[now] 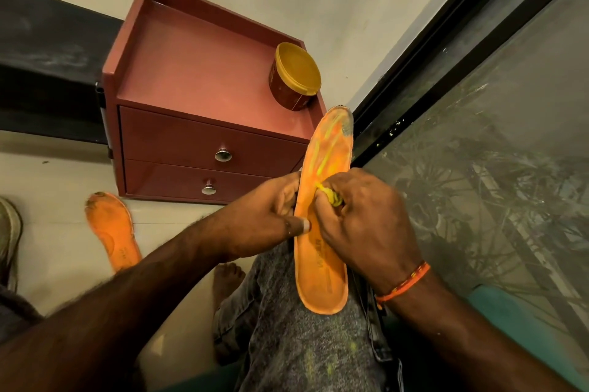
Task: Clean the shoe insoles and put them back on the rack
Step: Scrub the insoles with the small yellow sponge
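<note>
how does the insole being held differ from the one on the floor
The held insole rests on the person's knee, gripped by the left hand, while the floor insole lies untouched beside the red drawer unit. The held insole carries yellow streaks where the right hand rubs it with a yellow cloth; the floor insole shows none. Both are orange with dark grime at the toe.

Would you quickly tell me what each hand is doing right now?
Left hand: grips the orange insole.
Right hand: pinches a small yellow cloth against it.
</note>
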